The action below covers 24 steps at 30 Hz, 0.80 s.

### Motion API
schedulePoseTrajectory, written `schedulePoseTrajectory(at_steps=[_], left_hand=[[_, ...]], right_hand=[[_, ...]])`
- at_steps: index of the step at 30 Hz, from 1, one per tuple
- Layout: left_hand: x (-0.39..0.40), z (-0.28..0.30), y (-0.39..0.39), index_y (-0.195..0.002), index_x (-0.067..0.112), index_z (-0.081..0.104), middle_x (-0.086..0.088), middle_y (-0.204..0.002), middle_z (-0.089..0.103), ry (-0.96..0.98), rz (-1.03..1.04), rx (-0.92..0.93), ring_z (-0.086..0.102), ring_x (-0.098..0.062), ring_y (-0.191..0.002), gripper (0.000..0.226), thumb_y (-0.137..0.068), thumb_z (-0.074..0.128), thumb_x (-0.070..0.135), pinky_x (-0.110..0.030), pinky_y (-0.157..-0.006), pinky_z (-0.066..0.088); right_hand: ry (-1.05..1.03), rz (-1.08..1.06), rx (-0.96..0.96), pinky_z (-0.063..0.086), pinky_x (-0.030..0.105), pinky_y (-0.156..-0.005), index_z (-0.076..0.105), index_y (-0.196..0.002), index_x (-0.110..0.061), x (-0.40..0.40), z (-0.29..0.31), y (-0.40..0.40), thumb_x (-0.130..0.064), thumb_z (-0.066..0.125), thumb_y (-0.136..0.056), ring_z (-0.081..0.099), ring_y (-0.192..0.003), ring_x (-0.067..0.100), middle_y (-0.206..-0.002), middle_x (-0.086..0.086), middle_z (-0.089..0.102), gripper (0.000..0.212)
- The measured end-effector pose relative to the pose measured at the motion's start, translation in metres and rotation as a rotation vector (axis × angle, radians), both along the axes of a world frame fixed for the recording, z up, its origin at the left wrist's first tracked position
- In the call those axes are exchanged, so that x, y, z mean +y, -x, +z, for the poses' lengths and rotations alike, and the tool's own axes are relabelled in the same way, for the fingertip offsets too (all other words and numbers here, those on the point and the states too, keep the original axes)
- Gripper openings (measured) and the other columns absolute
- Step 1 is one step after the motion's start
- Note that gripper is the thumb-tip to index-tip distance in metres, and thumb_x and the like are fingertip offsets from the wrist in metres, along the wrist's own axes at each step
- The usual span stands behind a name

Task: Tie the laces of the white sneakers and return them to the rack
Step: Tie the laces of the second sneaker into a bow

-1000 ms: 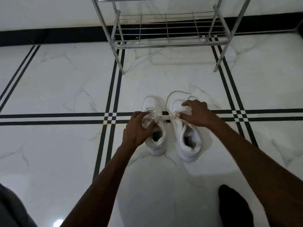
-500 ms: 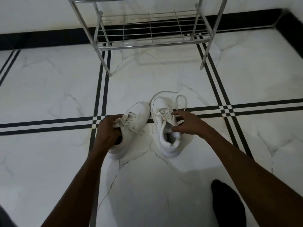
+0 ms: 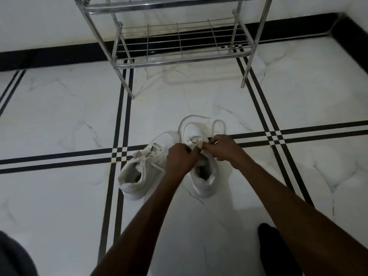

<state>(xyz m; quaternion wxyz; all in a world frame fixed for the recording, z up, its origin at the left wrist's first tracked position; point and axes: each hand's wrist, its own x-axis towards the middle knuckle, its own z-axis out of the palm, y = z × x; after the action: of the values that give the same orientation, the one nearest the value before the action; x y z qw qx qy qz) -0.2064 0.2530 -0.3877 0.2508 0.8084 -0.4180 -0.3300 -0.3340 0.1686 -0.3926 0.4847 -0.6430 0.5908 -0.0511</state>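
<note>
Two white sneakers stand on the marble floor, toes pointing away from me. The left sneaker (image 3: 139,172) is angled to the right, its laces loose across the tongue. Both my hands work over the right sneaker (image 3: 205,176). My left hand (image 3: 180,159) pinches lace at the shoe's tongue. My right hand (image 3: 224,149) grips the other lace end, which loops (image 3: 218,126) out onto the floor beyond the toe. The hands touch at the fingertips. The metal shoe rack (image 3: 179,58) stands ahead against the wall, its lower shelf bare.
The white floor carries black double stripes (image 3: 117,152) that cross beside the left sneaker. A black skirting (image 3: 49,54) runs along the wall. A dark foot (image 3: 274,248) rests at the lower right, and dark cloth (image 3: 14,255) shows at the lower left.
My left hand has let go of the left sneaker and moved right to the right sneaker's laces. The left sneaker now lies angled. The camera has come closer to the rack.
</note>
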Motion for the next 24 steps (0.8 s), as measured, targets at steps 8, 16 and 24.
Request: schedulePoseTrajectory(at_steps=[8,16,24], left_hand=[[-0.003,-0.019,0.004,-0.085,0.007,0.08,-0.006,-0.078,0.077,0.172,0.209,0.186,0.068,-0.013,-0.071,0.011,-0.087,0.075,0.016,-0.025,-0.067,0.052],[0.007,-0.017,-0.005,-0.086,0.012,0.074,0.0,-0.077,0.072,0.284,0.297,0.506,0.065,-0.015,-0.075,0.021,-0.099,0.065,0.027,-0.035,-0.074,0.055],[-0.015,0.035,-0.03,-0.101,0.002,0.074,-0.002,-0.096,0.075,0.515,-0.001,0.369,0.069,0.005,-0.082,0.03,-0.105,0.054,0.023,-0.009,-0.063,0.051]], right_hand=[[0.0,-0.129,-0.153,0.056,0.032,-0.083,0.069,-0.111,-0.013,0.007,-0.017,-0.004,-0.023,0.059,-0.096,0.065,-0.096,0.015,-0.106,0.002,0.071,0.02],[-0.206,-0.26,-0.53,0.056,0.032,-0.081,0.069,-0.107,-0.011,0.007,-0.007,0.003,-0.016,0.058,-0.1,0.068,-0.091,0.015,-0.103,0.009,0.076,0.014],[0.121,0.46,-0.233,0.053,0.033,-0.087,0.075,-0.093,-0.024,-0.001,0.036,-0.016,-0.017,0.06,-0.096,0.07,-0.095,0.018,-0.098,0.003,0.076,0.017]])
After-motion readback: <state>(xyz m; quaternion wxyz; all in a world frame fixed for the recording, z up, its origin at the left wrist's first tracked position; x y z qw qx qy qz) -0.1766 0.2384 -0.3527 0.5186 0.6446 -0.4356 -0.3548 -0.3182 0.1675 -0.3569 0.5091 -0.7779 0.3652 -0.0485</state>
